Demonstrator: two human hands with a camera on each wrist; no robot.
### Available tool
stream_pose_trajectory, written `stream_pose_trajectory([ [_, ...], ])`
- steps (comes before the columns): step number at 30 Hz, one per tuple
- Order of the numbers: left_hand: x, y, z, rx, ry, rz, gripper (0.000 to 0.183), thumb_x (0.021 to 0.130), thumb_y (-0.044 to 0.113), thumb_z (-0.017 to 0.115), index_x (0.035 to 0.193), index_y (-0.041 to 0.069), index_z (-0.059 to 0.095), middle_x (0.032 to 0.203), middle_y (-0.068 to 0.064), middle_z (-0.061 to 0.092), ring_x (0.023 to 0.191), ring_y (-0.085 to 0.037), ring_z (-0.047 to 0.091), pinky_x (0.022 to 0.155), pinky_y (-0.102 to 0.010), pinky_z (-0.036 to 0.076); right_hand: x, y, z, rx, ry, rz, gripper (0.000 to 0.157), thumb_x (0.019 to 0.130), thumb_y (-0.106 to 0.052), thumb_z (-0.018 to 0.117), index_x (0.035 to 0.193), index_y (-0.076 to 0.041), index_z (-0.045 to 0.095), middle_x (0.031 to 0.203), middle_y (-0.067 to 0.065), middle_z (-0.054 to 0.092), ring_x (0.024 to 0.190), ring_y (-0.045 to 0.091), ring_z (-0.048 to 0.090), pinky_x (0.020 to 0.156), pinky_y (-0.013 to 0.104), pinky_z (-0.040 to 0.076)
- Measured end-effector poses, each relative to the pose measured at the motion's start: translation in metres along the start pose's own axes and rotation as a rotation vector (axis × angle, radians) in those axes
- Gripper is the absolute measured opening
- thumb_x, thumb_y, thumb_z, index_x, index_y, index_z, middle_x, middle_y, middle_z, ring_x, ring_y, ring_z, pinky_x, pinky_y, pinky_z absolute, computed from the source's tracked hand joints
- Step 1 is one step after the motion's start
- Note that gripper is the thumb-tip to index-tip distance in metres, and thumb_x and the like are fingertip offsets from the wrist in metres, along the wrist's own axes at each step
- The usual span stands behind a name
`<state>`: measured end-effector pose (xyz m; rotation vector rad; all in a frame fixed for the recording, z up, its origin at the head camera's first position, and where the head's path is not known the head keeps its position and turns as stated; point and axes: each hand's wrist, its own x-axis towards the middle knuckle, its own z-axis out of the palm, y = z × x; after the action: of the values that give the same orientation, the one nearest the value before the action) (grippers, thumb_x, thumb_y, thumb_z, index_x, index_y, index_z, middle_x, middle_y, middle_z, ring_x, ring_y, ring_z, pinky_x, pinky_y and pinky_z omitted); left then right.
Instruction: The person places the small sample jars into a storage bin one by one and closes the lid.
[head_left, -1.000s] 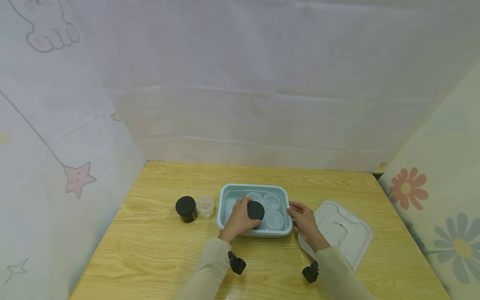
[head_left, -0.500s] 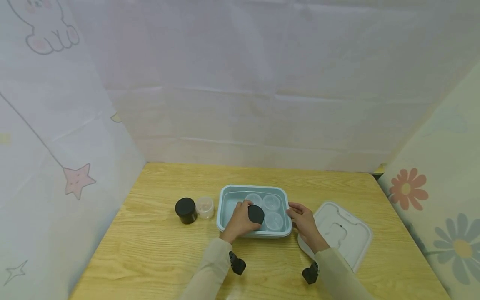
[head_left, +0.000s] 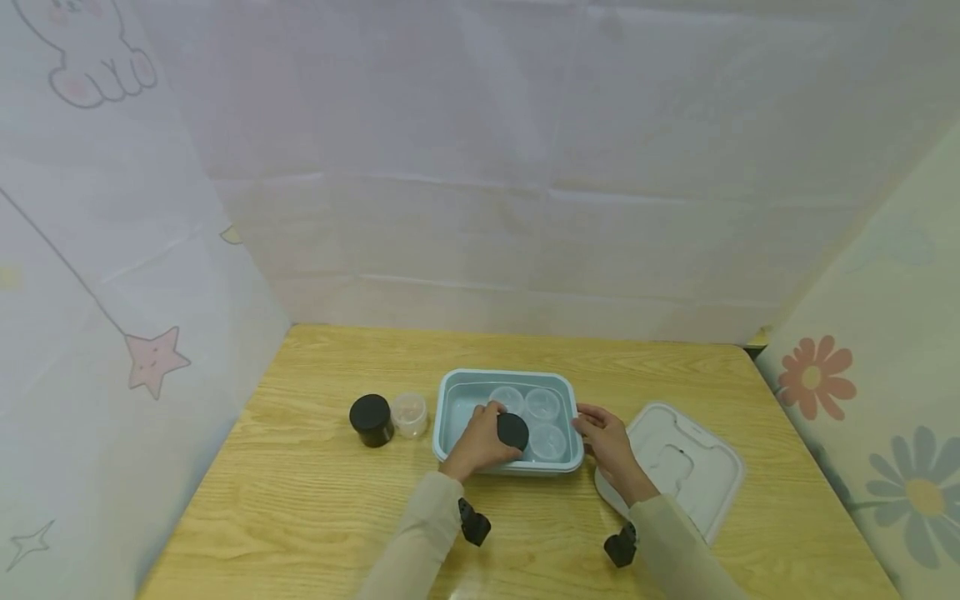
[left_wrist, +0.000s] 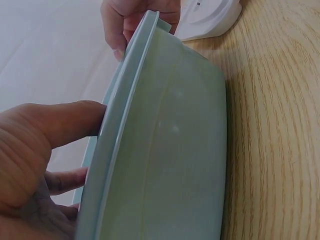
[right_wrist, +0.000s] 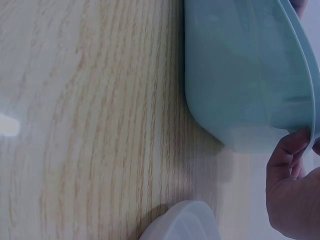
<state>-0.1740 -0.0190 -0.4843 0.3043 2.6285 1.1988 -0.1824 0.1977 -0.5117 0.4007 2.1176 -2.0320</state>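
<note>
A light-blue plastic box (head_left: 459, 379) stands on the wooden table without its lid. My left hand (head_left: 480, 440) reaches over the front rim and grips a black-lidded jar (head_left: 513, 432) inside the box. Beside that jar, in the right half, sit several clear round cups (head_left: 548, 442). With thumb and fingers, my right hand (head_left: 606, 437) pinches the box's right rim; the right wrist view shows these fingers (right_wrist: 295, 142) at the rim's corner. In the left wrist view, the box wall hides the jar, and my left thumb (left_wrist: 75, 120) crosses the rim.
Left of the box stand another black jar (head_left: 372, 420) and a clear cup (head_left: 410, 415), side by side. A white lid (head_left: 708, 475) lies on the table to the right, partly under my right forearm. Printed cloth walls (head_left: 480, 250) enclose the table's back and sides.
My left hand has lowered the black-lidded jar slightly within the box, and it now shows a little nearer the front rim. The right hand keeps its place on the rim.
</note>
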Motion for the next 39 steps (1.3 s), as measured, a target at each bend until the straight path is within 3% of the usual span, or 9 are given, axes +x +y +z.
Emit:
stream_pose_trajectory([
  [12,-0.003,0.0,-0.003,-0.002,-0.011,0.026,0.065,0.067,0.023,0.077,0.119,0.004,0.043,0.109,-0.018,0.043,0.093,-0.032,0.052,0.074,-0.042,0.047,0.0,0.0,-0.001,0.006,-0.003,0.013,0.039,0.088,-0.008,0.052,0.126,-0.001,0.045,0.091,-0.002,0.052,0.076,0.007,0.054,0.061,0.022,0.049],
  [21,-0.002,-0.006,-0.006,-0.029,0.019,0.008,0.064,0.07,0.021,0.074,0.123,0.004,0.042,0.114,-0.017,0.043,0.099,-0.028,0.05,0.081,-0.042,0.044,-0.001,-0.001,-0.001,0.007,0.003,0.015,0.04,0.088,-0.008,0.052,0.126,-0.001,0.044,0.09,-0.003,0.052,0.076,0.006,0.054,0.062,0.022,0.049],
  [39,-0.02,-0.014,-0.051,-0.078,0.119,0.067,0.06,0.076,0.02,0.07,0.126,0.004,0.04,0.12,-0.021,0.041,0.108,-0.036,0.045,0.081,-0.042,0.044,-0.001,-0.002,-0.001,0.012,-0.004,0.014,0.04,0.088,-0.008,0.051,0.127,0.0,0.044,0.093,0.0,0.052,0.078,0.009,0.055,0.062,0.022,0.049],
])
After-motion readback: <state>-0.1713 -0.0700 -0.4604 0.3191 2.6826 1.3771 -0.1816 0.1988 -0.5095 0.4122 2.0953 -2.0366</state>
